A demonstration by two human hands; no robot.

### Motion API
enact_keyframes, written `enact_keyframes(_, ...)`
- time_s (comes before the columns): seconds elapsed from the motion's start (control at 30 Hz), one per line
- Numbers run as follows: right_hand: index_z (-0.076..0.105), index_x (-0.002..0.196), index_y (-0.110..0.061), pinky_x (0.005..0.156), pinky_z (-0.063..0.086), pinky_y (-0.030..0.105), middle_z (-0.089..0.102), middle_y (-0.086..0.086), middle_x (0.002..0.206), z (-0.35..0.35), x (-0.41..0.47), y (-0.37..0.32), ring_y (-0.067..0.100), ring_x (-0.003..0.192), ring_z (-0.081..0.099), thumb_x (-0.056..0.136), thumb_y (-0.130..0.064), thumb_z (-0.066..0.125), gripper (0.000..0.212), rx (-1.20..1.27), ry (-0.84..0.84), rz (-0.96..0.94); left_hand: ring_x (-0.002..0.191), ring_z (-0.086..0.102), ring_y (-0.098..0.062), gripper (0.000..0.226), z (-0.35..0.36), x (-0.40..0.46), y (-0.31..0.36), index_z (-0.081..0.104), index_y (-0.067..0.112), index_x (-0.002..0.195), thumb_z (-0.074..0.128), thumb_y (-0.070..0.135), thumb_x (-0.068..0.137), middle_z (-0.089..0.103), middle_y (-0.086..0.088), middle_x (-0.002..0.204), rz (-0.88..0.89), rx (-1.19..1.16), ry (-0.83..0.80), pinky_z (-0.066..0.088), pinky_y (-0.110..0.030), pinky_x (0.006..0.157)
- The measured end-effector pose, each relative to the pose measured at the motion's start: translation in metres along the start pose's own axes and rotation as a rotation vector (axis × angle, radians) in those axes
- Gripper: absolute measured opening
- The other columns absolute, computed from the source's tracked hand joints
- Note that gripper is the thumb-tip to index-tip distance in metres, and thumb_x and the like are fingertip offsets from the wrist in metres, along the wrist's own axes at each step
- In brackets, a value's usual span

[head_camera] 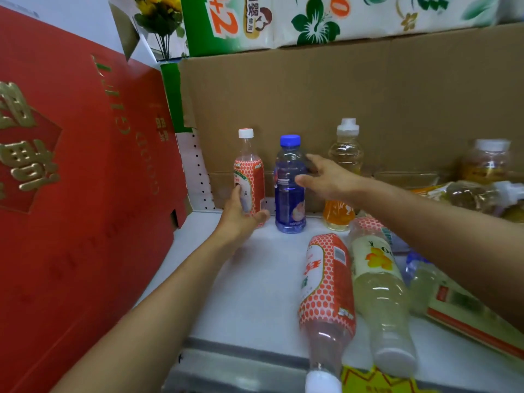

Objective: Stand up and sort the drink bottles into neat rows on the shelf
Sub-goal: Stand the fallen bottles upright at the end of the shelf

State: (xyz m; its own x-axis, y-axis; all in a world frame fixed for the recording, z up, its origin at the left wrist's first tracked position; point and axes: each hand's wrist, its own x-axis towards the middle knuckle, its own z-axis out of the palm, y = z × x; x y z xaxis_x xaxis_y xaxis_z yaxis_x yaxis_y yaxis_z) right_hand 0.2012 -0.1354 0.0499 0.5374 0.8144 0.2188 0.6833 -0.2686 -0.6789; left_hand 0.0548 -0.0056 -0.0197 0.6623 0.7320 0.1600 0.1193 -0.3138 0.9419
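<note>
Here, white shelf (pixel 255 279), cardboard backing (pixel 368 103), left hand (pixel 241 214) grasping red-labelled bottle (pixel 251 177), right hand (pixel 326 177) released beside blue bottle (pixel 289 199)

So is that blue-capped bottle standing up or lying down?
Standing up. The blue-capped bottle has its base on the shelf and cap on top, with the right hand touching its side.

The left hand (pixel 241 214) covers the bottom of the red-label bottle (pixel 249 177). The right hand (pixel 326 177) hides the middle of the yellow bottle (pixel 344 154). Under the right arm, a blue-cap bottle (pixel 414 265) is mostly hidden. Far right, the jars (pixel 486 163) look blurry.
</note>
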Motion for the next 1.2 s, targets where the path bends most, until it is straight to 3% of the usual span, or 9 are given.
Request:
enact_keyframes(0.17,0.048,0.142,-0.02,0.089,0.034,0.006,0.048,-0.009,0.139,-0.016,-0.082,0.006,0.003,0.123,0.043,0.098,-0.023,0.055,0.045,-0.222,-0.172,-0.202,0.144,0.032,-0.016,0.082,0.016,-0.075,0.013,0.02,0.04,0.153,0.069,0.036,0.088,0.029,0.01,0.159,0.18,0.207,-0.205,0.032,-0.043,0.116)
enact_keyframes(0.27,0.055,0.134,-0.026,0.1,0.029,0.008,0.048,-0.008,0.139,-0.029,-0.127,0.021,0.004,0.126,0.042,0.097,-0.021,0.057,0.038,-0.362,-0.182,-0.378,0.14,0.035,-0.005,0.079,0.025,-0.118,0.019,0.026,0.044,0.15,0.061,0.051,0.08,0.034,0.016,0.156,0.243,0.192,-0.349,0.034,-0.038,0.116)
enact_keyframes(0.4,0.056,0.135,-0.029,0.104,0.015,0.002,0.044,-0.009,0.146,-0.043,-0.177,0.043,0.005,0.132,0.034,0.094,-0.011,0.058,0.044,-0.53,-0.2,-0.532,0.128,0.046,0.009,0.053,0.026,-0.156,0.02,0.046,0.039,0.14,0.059,0.035,0.089,0.049,0.019,0.144,0.308,0.128,-0.416,0.044,-0.021,0.105)
enact_keyframes(0.53,0.049,0.14,-0.033,0.11,0.019,0.016,0.035,-0.007,0.153,-0.04,-0.206,0.056,0.012,0.139,0.031,0.087,-0.006,0.06,0.06,-0.624,-0.299,-0.602,0.131,0.048,0.001,0.033,0.018,-0.178,0.011,0.065,0.022,0.127,0.055,0.012,0.098,0.056,0.011,0.14,0.408,0.184,-0.334,0.042,-0.018,0.105)
enact_keyframes(0.63,0.046,0.141,-0.033,0.11,0.035,0.038,0.038,-0.002,0.151,-0.033,-0.214,0.062,0.021,0.138,0.035,0.082,-0.022,0.07,0.065,-0.688,-0.256,-0.675,0.138,0.042,-0.003,0.055,0.009,-0.192,0.007,0.068,0.024,0.125,0.049,-0.016,0.092,0.051,0.01,0.145,0.456,0.266,-0.335,0.039,-0.022,0.11)
enact_keyframes(0.77,0.059,0.129,-0.023,0.093,0.047,0.042,0.056,0.004,0.136,-0.02,-0.215,0.063,0.031,0.124,0.05,0.071,-0.037,0.082,0.064,-0.741,-0.2,-0.738,0.144,0.028,0.002,0.058,0.012,-0.213,0.003,0.059,0.029,0.135,0.073,0.003,0.086,0.034,0.019,0.155,0.461,0.327,-0.43,0.037,-0.022,0.112)
enact_keyframes(0.9,0.06,0.125,-0.021,0.085,0.053,0.044,0.062,0.003,0.129,-0.018,-0.213,0.065,0.034,0.117,0.056,0.07,-0.038,0.083,0.062,-0.77,-0.168,-0.787,0.142,0.034,-0.007,0.054,0.022,-0.213,-0.005,0.062,0.029,0.132,0.077,0.029,0.08,0.04,0.014,0.153,0.694,0.504,-0.242,0.038,-0.042,0.113)
enact_keyframes(1.03,0.049,0.128,-0.028,0.08,0.057,0.049,0.059,0.0,0.133,-0.021,-0.215,0.067,0.033,0.123,0.052,0.083,-0.054,0.056,0.052,-0.696,-0.1,-0.804,0.138,0.043,-0.013,0.046,0.032,-0.208,0.008,0.063,0.022,0.128,0.073,0.029,0.084,0.052,0.007,0.145,0.86,0.481,-0.052,0.039,-0.036,0.112)
enact_keyframes(1.2,0.044,0.129,-0.033,0.064,0.058,0.05,0.059,-0.003,0.13,-0.026,-0.209,0.06,0.026,0.124,0.05,0.084,-0.049,0.056,0.05,-0.539,0.043,-0.762,0.12,0.058,-0.008,0.04,0.034,-0.178,0.049,0.061,0.021,0.13,0.068,0.02,0.091,0.064,0.01,0.127,0.67,0.278,0.123,0.048,-0.029,0.102)
